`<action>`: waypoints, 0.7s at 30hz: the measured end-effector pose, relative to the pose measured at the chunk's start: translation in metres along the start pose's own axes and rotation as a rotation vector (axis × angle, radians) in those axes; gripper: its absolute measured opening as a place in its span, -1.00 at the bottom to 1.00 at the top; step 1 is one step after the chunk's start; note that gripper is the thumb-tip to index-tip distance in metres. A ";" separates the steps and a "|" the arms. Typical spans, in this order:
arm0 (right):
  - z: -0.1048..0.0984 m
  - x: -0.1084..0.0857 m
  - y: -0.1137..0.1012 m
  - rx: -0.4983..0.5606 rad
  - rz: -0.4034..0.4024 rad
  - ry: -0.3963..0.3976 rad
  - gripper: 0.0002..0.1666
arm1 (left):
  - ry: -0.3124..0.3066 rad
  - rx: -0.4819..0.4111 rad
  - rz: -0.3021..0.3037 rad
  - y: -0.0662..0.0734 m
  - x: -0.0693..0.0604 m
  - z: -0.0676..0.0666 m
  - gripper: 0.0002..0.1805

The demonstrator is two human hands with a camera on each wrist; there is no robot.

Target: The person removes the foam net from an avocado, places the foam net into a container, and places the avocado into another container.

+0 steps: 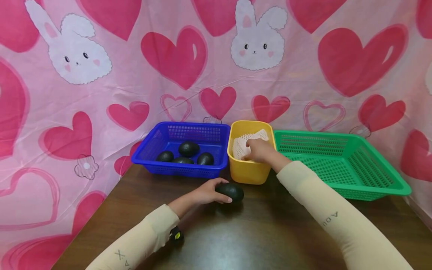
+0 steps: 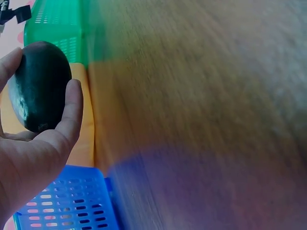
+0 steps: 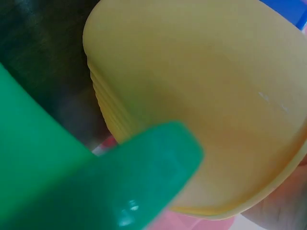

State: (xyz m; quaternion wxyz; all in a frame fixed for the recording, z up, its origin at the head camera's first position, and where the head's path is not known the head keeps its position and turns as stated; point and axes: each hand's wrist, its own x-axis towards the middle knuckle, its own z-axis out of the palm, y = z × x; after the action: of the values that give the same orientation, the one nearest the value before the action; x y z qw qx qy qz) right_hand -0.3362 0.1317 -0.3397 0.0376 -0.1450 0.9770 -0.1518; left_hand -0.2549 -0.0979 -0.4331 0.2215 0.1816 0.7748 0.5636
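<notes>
My left hand (image 1: pixel 206 193) grips a dark green avocado (image 1: pixel 233 192) just above the table, in front of the yellow bin (image 1: pixel 249 173). In the left wrist view, thumb and fingers lie on opposite sides of the avocado (image 2: pixel 41 88). Inside the yellow bin, my right hand (image 1: pixel 261 150) has its fingers curled at the white foam netting (image 1: pixel 240 147); some fingertips are hidden in it. The right wrist view shows mostly the outer wall of the bin (image 3: pixel 206 86), with a bit of the hand (image 3: pixel 278 206) at the lower right edge.
Left of the bin, a blue basket (image 1: pixel 183 125) holds several avocados (image 1: pixel 189 149). A green basket (image 1: pixel 374 165) stands to the right, its rim (image 3: pixel 158 167) close to the right wrist camera. Behind them hangs a pink cloth (image 1: pixel 216 78) with hearts and rabbits. All stand on a brown table (image 1: pixel 236 240).
</notes>
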 end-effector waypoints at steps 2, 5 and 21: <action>0.000 -0.001 0.001 0.008 0.002 -0.023 -0.35 | 0.001 0.005 0.001 -0.001 0.000 -0.001 -0.34; 0.000 -0.001 0.003 -0.001 -0.018 -0.033 -0.42 | -0.002 0.006 0.003 -0.002 0.000 -0.002 -0.33; -0.012 -0.012 0.002 0.022 -0.083 0.123 -0.72 | -0.003 -0.036 0.005 -0.001 -0.005 -0.008 -0.34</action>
State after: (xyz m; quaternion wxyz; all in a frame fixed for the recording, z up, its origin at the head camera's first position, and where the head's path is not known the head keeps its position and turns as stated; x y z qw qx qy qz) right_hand -0.3265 0.1404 -0.3281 -0.0272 -0.1755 0.9689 -0.1723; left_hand -0.2554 -0.1069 -0.4308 0.2245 0.1805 0.7636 0.5779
